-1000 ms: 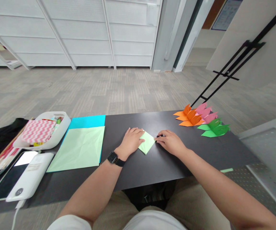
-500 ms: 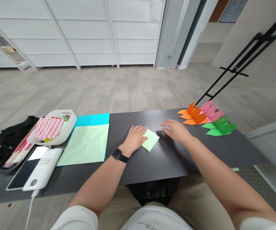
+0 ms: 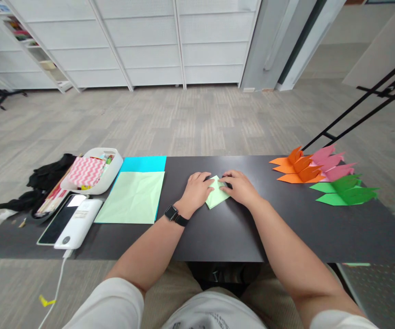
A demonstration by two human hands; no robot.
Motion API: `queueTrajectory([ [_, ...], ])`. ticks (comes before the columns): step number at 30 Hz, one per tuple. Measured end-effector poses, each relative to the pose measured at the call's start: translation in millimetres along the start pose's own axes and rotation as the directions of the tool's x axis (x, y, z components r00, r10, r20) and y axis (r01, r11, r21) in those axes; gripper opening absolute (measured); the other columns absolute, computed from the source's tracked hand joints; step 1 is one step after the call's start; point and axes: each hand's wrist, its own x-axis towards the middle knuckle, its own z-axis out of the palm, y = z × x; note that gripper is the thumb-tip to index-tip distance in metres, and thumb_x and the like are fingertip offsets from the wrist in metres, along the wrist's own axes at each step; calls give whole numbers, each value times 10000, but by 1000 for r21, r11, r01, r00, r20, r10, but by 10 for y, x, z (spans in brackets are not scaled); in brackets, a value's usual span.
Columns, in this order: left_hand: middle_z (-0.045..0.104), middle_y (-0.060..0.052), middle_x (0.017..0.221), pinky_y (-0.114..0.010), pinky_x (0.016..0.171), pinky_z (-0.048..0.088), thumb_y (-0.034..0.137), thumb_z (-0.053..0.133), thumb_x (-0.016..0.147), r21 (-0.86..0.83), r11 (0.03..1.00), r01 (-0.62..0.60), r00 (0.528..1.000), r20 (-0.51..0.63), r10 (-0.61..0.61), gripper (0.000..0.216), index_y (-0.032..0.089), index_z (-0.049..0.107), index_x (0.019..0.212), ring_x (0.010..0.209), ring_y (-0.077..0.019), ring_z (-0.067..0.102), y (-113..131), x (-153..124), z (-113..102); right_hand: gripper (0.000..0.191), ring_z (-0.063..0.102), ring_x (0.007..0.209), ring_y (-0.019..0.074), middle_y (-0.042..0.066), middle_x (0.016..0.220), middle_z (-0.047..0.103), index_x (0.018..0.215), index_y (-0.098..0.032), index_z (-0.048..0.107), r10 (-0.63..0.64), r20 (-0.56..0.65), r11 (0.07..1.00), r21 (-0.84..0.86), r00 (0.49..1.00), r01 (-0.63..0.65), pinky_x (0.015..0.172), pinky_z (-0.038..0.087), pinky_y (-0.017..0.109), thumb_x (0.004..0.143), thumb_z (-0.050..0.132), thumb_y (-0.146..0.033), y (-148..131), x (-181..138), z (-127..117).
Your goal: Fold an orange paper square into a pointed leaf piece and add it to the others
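A small folded light green paper [image 3: 217, 197] lies on the black table [image 3: 238, 233], near its middle. My left hand [image 3: 197, 189], with a dark watch on the wrist, rests fingers-down on the paper's left edge. My right hand [image 3: 239, 187] presses its fingertips on the paper's upper right corner. Both hands lie mostly flat and partly cover the paper.
A light green sheet [image 3: 132, 197] over a cyan sheet [image 3: 144, 164] lies to the left. Further left sit a white tray [image 3: 94, 171] with patterned paper, a phone [image 3: 59, 220], a white power bank [image 3: 78, 224] and black cloth [image 3: 48, 171]. Orange, pink and green folded paper flowers [image 3: 323, 176] stand at the right.
My right hand lifted off to the right, then came back onto the folded paper. The camera view shifted, so the table now sits more centred.
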Motion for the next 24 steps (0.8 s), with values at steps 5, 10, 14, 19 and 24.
queueTrajectory([
  [5,668,-64,1511,-480,1241,400,315,584,1080,-37,992,-122,986,110,125,361,277,715,1414,1382,-277,563,-21,-3,-83,309,604,1308,318,99,1378,666,1251,-317,828,4,27,1000,-4,1000,-4,1172,469,532,948,777,-285,37,-2,-39],
  [10,538,-63,1673,-599,1339,221,404,684,1033,-65,990,-129,965,221,140,544,317,591,1562,1521,-293,461,-108,-55,-172,318,588,1330,329,95,1402,656,1261,-333,825,22,32,1000,-10,999,-22,1184,451,541,947,790,-302,21,2,-38],
  [14,433,-71,1751,-649,1354,135,479,744,987,-92,985,-147,946,278,167,707,342,503,1636,1588,-312,387,-151,-80,-209,334,609,1313,329,108,1379,678,1280,-319,821,27,50,999,-21,998,-26,1173,468,521,951,779,-279,-27,-2,-107],
  [19,391,-79,1774,-656,1358,96,544,771,952,-90,981,-172,939,286,191,797,352,466,1663,1615,-331,348,-155,-89,-212,361,717,1150,258,99,1230,778,1335,-272,795,51,67,996,67,996,-56,1092,534,408,1035,611,-194,-59,3,-230],
  [24,372,-102,1779,-679,1352,57,633,800,899,-90,979,-185,940,274,203,907,337,441,1678,1619,-356,328,-162,-103,-186,353,743,1143,250,84,1237,808,1288,-263,812,144,70,975,159,987,-154,1100,550,419,1038,574,-190,-2,-13,-261],
])
